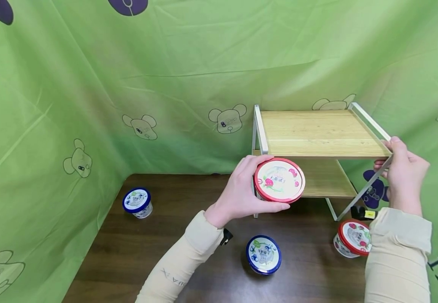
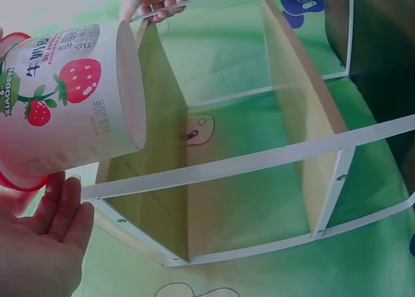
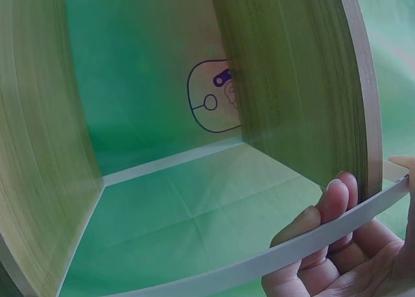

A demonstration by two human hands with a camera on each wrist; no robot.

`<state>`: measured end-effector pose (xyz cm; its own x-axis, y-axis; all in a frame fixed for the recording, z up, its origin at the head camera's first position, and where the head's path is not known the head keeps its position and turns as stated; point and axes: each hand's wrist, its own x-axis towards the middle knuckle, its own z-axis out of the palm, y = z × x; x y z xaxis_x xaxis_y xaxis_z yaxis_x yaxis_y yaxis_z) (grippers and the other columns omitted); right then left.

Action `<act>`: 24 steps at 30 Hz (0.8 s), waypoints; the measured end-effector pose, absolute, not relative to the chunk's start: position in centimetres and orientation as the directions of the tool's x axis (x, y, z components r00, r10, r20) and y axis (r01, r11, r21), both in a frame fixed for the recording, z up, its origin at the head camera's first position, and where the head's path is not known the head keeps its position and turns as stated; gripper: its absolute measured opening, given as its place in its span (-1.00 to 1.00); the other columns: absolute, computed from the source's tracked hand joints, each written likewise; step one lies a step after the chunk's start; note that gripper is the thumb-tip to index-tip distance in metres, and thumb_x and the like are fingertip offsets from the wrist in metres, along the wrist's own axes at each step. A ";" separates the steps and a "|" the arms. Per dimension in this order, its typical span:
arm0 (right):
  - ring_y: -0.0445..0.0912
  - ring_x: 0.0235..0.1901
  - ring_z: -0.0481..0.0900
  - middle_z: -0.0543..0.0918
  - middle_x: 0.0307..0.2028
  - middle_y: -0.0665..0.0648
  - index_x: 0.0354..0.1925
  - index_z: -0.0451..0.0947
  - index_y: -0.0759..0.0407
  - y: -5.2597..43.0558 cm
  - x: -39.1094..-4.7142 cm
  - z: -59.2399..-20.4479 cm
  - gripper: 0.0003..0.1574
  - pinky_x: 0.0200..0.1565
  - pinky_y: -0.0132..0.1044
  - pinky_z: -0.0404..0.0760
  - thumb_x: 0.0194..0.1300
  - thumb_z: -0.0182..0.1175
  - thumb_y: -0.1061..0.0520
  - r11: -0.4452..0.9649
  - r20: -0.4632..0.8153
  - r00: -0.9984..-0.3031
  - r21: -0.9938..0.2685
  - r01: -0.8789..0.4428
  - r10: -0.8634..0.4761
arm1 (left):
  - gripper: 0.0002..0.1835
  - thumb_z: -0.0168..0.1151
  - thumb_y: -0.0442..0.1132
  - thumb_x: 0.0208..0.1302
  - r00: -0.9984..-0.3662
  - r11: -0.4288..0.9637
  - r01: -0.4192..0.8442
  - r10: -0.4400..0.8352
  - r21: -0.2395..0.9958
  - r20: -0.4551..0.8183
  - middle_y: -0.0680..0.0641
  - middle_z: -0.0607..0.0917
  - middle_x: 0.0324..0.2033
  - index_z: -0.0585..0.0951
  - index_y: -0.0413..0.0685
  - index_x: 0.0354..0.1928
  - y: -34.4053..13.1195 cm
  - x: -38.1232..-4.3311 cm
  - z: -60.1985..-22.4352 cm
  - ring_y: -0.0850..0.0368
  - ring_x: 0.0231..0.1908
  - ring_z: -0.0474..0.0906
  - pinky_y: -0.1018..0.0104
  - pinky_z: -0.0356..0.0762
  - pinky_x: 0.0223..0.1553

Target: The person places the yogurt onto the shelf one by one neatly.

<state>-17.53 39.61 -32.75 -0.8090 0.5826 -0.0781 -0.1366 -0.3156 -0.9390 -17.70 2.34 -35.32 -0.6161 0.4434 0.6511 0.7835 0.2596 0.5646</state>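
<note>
Head view, round red-lidded white tub (image 1: 279, 180): likely light, squeezable; hold by rim.
Left hand (image 1: 241, 189): fingers clamped round tub.
Right hand (image 1: 407, 172): fingers gripping white metal shelf frame (image 1: 370, 121).

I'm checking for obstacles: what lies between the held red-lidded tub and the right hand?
In the head view, the shelf unit lies between the red-lidded tub and the right hand, which grips its frame.

We are counting one two-tier shelf (image 1: 321, 132), two strawberry tubs (image 1: 279, 180) (image 1: 354, 236) before it, two blueberry tubs (image 1: 263, 254) (image 1: 136, 199): one before, one left.
</note>
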 end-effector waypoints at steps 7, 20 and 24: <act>-0.12 -0.74 0.54 0.72 -0.53 0.08 -0.17 0.79 0.09 39.6 -17.6 -32.8 -0.72 -0.61 -0.36 0.60 0.35 0.39 -0.08 -0.317 -0.073 -0.810 -0.938 -0.143 0.581 | 0.08 0.75 0.12 -0.32 -0.580 0.235 0.811 0.440 0.535 0.686 0.11 0.51 0.10 0.42 -0.01 0.32 3.0 -17.9 -34.5 0.29 0.11 0.33 0.39 0.45 0.06; -0.13 -0.74 0.54 0.72 -0.53 0.07 -0.17 0.79 0.08 39.5 -17.5 -32.8 -0.72 -0.60 -0.37 0.60 0.36 0.38 -0.08 -0.308 -0.068 -0.806 -0.940 -0.146 0.588 | 0.10 0.74 0.10 -0.31 -0.557 0.226 0.827 0.457 0.515 0.694 0.08 0.51 0.08 0.40 -0.03 0.34 3.8 -18.2 -33.3 0.28 0.09 0.33 0.41 0.44 0.02; -0.13 -0.73 0.54 0.73 -0.52 0.06 -0.15 0.79 0.07 39.5 -17.5 -32.8 -0.71 -0.61 -0.37 0.60 0.35 0.38 -0.10 -0.297 -0.070 -0.805 -0.945 -0.135 0.589 | 0.10 0.74 0.10 -0.31 -0.532 0.217 0.844 0.452 0.490 0.716 0.06 0.52 0.08 0.41 -0.05 0.34 4.0 -18.6 -32.7 0.26 0.08 0.34 0.41 0.42 0.03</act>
<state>-17.49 39.53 -32.76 -0.8053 0.5888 -0.0696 -0.1352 -0.2966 -0.9454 -18.63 4.00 -32.70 -0.5319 0.4515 0.7164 0.8443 0.2175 0.4898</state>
